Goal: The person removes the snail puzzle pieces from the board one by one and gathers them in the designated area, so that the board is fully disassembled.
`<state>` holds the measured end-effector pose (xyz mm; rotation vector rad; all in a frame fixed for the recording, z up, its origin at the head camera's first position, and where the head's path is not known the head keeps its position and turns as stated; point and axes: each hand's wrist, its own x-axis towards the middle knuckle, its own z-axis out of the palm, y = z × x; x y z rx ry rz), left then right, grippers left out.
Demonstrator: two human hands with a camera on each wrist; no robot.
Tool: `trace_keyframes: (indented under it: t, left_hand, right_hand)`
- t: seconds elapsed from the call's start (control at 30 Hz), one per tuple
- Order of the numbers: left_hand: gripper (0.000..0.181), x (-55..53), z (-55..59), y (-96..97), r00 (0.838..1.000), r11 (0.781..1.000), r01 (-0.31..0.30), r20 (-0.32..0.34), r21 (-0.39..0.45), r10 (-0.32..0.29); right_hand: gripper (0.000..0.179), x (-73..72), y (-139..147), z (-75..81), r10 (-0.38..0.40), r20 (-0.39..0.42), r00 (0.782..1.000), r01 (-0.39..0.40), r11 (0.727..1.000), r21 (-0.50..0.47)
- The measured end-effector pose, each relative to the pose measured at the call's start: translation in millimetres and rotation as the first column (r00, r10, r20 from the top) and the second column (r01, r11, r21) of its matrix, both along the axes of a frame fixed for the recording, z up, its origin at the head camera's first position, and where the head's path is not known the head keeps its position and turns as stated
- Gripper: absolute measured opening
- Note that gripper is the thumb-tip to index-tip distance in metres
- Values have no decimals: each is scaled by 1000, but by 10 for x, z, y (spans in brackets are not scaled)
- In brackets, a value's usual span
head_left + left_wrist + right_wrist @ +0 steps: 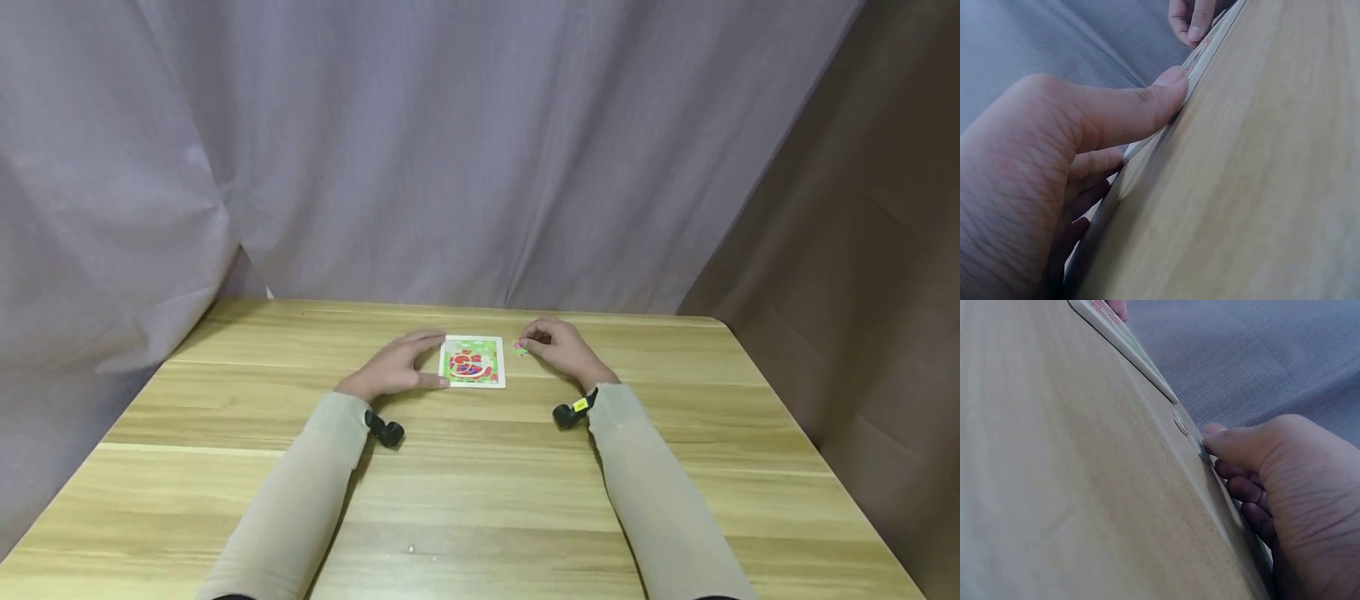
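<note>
A grey curtain (412, 150) fills the upper part of the head view, and below it a wooden table (487, 483) spreads to the bottom edge. Two sleeved arms reach in from the lower left and lower right. The left hand (397, 365), left of centre, holds the left side of a picture board, its thumb at the near corner and its fingers towards the far one. The right hand (561, 346), right of centre, pinches a small piece between thumb and finger; the other fingers curl under.

The board (472, 362) lies flat at the middle of the frame, between the hands; it looks roughly square, so no long axis stands out. The piece (518, 351) is just beside the board's right edge, a little apart from it, at the left tip of the right hand's pinch. That sideways gap seems the relation that matters most: the board lies to the left of the pinch, with the right hand nearer its bare right edge. Which way the piece's longer side runs, I cannot tell.
</note>
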<state>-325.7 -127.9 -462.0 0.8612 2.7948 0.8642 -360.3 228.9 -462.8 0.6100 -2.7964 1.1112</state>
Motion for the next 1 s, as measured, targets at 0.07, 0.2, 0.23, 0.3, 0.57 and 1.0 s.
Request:
trace_keyframes:
  t: [0.07,0.2,0.23,0.3,0.57,1.0]
  left_hand:
    - [99,-6,3,2,1000,1000,2,0,1,-2]
    - [100,-7,12,3,1000,1000,-1,1,0,1]
    - [100,-7,14,3,1000,1000,-3,3,-3,3]
    - [100,-2,19,1,1000,1000,-4,3,-6,4]
    - [99,0,22,-9,1000,1000,-5,1,3,5]
    - [99,-13,27,-11,1000,1000,-11,0,3,11]
  right_hand:
    - [16,-5,8,-2,0,-2,1000,0,1000,0]
    - [17,-5,10,17,-5,-1,1000,5,1000,-6]
    - [16,-4,7,23,-6,0,1000,6,1000,-5]
    - [16,-2,0,30,-7,2,1000,7,1000,-3]
    - [16,-21,-2,22,-4,-4,1000,5,1000,12]
    - [15,-46,-10,12,6,-14,1000,-6,1000,-3]
